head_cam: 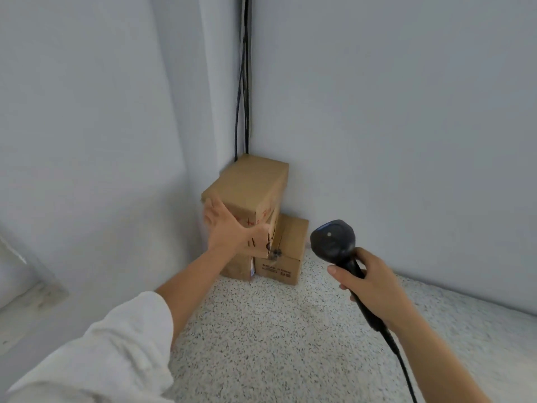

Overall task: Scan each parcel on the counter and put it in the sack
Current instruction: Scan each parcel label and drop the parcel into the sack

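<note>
- The walls (392, 112) are plain and pale, and they meet in a corner at the back.
- The counter (276, 344) is white with lots of small dark specks.
- The top box (247, 184) is brown cardboard. It sits in the corner on top of two other boxes, and it has red and black marks on its front side.
- The right lower box (287, 251) stands on the counter by the wall. It has dark print on its front.
- The left lower box (236, 266) is mostly hidden behind the arm.
- A white sleeve (116, 344) covers the left arm up to the forearm.
- The left hand (225, 228) is spread flat, fingers apart, on the front of the top box. The thumb sticks out to the right. It is not wrapped round the box.
- The right hand (369, 280) is curled tight round the handle of the scanner (334, 238).
- The scanner is black, and its head points toward the boxes.
- Black cables (244, 82) run down the corner to behind the top box.
- A thin black cord (401, 359) hangs from the scanner handle.
</note>
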